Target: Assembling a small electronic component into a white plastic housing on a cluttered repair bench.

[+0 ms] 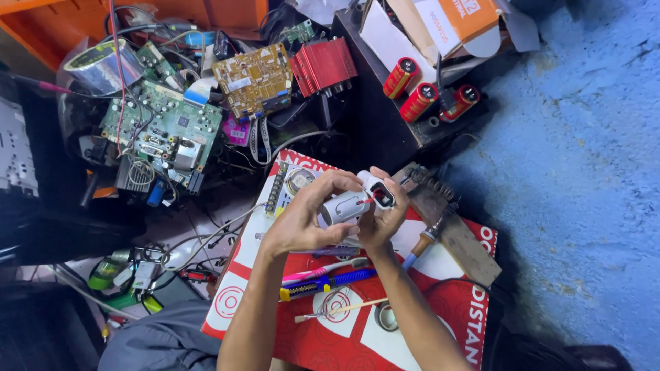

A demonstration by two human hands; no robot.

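Note:
My left hand (302, 216) wraps the barrel of a small white and grey device (344, 207) with thin red wires at its end. My right hand (385, 218) pinches the device's white end piece (380, 192), which has a dark red opening. Both hands hover over a red and white board (454, 302) used as a work surface. Under the hands lie a pink-handled tool (323, 271), a blue and yellow cutter (326, 283) and a thin wooden stick (337, 309). A soldering iron (421, 244) rests just right of my right wrist.
Green circuit boards (165, 130), a yellow board (254, 79) and a red finned block (323, 65) crowd the upper left. Three red capacitors (419, 102) sit on a black box. A metal soldering stand (447, 220) lies on the board. The floor (584, 172) at right is blue.

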